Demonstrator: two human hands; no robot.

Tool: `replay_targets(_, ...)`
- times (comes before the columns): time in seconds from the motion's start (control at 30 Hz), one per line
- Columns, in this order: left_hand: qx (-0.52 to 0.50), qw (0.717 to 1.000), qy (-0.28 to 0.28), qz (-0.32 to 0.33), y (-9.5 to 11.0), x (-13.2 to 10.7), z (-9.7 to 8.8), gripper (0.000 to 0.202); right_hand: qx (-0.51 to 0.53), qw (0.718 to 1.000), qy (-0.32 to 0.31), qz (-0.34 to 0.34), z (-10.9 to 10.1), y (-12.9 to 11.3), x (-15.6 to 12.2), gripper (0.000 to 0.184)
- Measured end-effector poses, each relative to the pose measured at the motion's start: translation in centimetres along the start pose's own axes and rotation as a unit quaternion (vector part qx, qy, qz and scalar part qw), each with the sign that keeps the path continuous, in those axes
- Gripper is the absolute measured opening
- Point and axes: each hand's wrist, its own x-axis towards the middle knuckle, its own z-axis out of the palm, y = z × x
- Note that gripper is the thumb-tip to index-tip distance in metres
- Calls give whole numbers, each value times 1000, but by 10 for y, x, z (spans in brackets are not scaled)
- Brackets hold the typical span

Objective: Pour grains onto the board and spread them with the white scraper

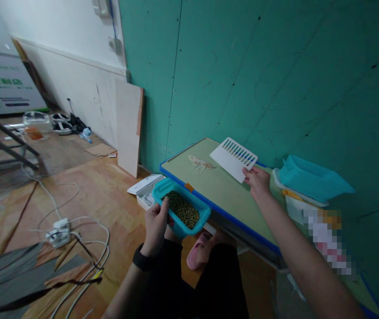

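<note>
My left hand (158, 221) grips the near wall of a small teal plastic tub (206, 218), thumb over the rim. Inside the tub lies a heap of small greenish beans (183, 209). The tub is held just off the table's blue front edge. In my right hand (257, 180) is a flat white slotted scraper (228, 164), pinched at its right corner, its row of slots pointing toward the wall. Left of the scraper, a small scatter of pale grains (201, 165) rests on the light green tabletop (219, 188).
A teal bin (314, 177) and pale containers stand at the table's right, beside a blurred-out patch. An open white box (145, 197) sits beneath the tub. A board (128, 128) leans on the wall. Cables and a power strip (59, 232) lie on the floor at left.
</note>
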Motion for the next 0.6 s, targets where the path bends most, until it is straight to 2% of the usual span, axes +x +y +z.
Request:
replay_targets(0.2, 10, 1000, 4, -3, -2, -2, -2, 49, 31, 999, 8, 33, 6, 17, 3, 22)
replay_targets(0.6, 25, 1000, 3, 0, 7, -9, -1, 49, 53, 994, -22, 98, 12, 12, -8, 19)
